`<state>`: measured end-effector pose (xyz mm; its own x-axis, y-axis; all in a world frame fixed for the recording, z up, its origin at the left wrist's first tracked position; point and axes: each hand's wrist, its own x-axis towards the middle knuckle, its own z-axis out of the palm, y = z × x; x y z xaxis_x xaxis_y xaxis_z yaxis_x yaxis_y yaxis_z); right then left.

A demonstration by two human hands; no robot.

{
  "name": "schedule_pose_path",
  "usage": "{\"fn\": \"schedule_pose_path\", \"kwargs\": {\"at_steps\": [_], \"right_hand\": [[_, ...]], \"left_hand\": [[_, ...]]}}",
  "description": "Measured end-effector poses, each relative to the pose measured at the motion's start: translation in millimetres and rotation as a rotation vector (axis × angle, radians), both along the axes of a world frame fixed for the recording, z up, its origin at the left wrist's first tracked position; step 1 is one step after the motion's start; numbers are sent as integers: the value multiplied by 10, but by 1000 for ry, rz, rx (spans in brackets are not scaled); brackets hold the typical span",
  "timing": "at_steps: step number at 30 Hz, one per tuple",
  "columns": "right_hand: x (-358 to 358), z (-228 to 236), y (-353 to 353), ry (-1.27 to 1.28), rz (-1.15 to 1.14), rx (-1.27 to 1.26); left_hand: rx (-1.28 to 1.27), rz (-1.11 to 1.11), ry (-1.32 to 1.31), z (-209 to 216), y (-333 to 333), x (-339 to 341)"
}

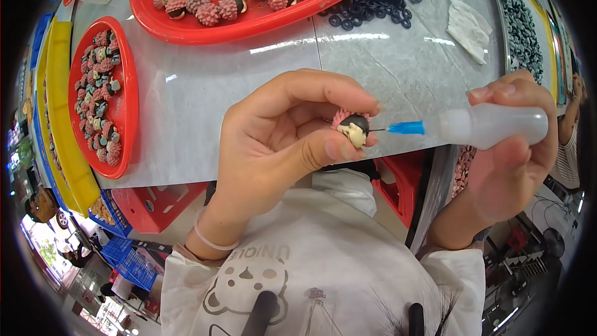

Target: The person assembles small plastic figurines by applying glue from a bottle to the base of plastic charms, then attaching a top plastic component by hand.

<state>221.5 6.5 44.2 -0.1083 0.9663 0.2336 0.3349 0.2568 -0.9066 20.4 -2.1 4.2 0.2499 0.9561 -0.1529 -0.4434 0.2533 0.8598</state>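
Between the thumb and fingertips of my left hand (267, 140), a small figurine (354, 127) in pink, black and cream is pinched above the table's near edge. My right hand (507, 177) grips a translucent white squeeze bottle (497, 126), held almost level. Its blue needle nozzle (406, 127) points left, and the thin metal tip reaches the figurine's side. Whether any liquid comes out is too small to tell.
A big red tray (205, 36) of similar pink-and-black pieces lies ahead. Left of my hands stands a smaller red tray (132, 118) with more. Dark rings (385, 0) lie loose near a white tissue (467, 28). Dark pieces (523, 31) fill a right-hand tray.
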Motion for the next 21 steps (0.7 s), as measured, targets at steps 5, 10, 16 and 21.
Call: {"fn": "schedule_pose_path", "kwargs": {"at_steps": [5, 10, 16, 21], "right_hand": [[85, 44, -53, -199, 155, 270], [94, 43, -88, -170, 182, 284], [111, 47, -129, -130, 223, 303], [197, -43, -235, 203, -215, 69]], "left_hand": [[-36, 0, -11, 11, -7, -1], [-26, 3, -4, 3, -2, -9], [-25, -2, -25, 0, 2, -19], [-61, 0, -37, 33, 6, -5]]}}
